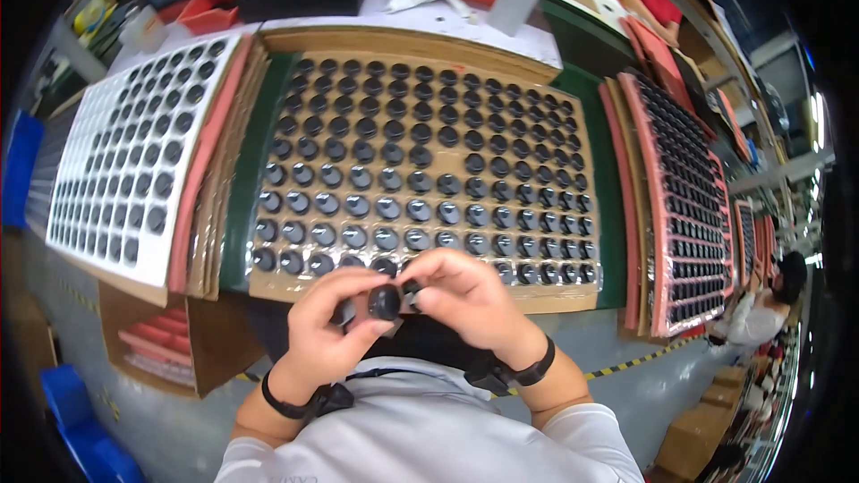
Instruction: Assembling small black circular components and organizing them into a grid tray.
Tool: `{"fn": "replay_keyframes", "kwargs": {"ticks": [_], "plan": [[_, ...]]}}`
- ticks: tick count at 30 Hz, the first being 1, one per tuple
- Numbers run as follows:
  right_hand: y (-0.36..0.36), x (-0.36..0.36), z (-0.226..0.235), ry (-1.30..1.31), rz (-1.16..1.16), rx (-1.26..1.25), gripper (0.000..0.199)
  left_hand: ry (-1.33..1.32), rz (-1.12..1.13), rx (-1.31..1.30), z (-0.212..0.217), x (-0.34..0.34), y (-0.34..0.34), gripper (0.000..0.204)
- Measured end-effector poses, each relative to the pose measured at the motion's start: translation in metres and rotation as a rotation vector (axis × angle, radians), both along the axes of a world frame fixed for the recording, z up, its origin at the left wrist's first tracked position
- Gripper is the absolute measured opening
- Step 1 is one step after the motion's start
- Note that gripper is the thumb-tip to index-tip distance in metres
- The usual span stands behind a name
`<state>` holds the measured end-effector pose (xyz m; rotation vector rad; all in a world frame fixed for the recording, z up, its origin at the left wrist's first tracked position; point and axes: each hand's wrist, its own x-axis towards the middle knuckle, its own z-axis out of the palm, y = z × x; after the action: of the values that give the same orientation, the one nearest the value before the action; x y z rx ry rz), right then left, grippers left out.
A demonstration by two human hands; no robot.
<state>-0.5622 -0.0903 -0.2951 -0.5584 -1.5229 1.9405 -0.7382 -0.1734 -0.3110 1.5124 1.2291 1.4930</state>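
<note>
Workshop floor (519,411): grey, below and beyond both hands, crossed by black-and-yellow tape (640,360) ahead-right of the right wrist.
Green bench (612,188): directly ahead of the hands, showing at both sides of the middle tray (559,300).
Left hand (329,326): grasping a black round part (385,302) between thumb and fingers; another dark shape under these fingers is too covered to identify.
Right hand (470,300): just beside the left, its thumb and fingers pinching a small dark piece (411,294), largely hidden.
Black round part: above the middle tray's near edge, turned toward the right fingertips.
Middle tray: just beyond both hands, holding rows of glossy black caps (386,207), with one gap ahead of the right hand.
White tray (154,261): left of the left hand, tilted, also filled with dark pieces.
Pink-edged tray (659,241): well right of the right hand, tilted.
</note>
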Motion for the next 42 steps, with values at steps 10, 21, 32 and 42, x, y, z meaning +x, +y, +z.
{"fn": "replay_keyframes", "kwargs": {"ticks": [10, 21, 32, 42], "plan": [[-0.005, -0.003, -0.020, 0.306, 0.010, -0.489, 0.036, -0.386, -0.067, -0.104, -0.010, 0.004, 0.002, 0.038], [-0.004, -0.009, -0.002, -0.225, -0.239, 0.892, 0.031, 0.121, 0.047, 0.145, -0.001, 0.006, 0.000, 0.038], [-0.012, -0.015, -0.010, 0.117, -0.179, 0.348, 0.021, 0.031, 0.024, 0.117, -0.001, 0.001, -0.004, 0.037], [-0.014, -0.017, -0.015, 0.226, -0.132, 0.233, 0.023, 0.042, 0.020, 0.101, -0.001, -0.001, -0.005, 0.038]]}}
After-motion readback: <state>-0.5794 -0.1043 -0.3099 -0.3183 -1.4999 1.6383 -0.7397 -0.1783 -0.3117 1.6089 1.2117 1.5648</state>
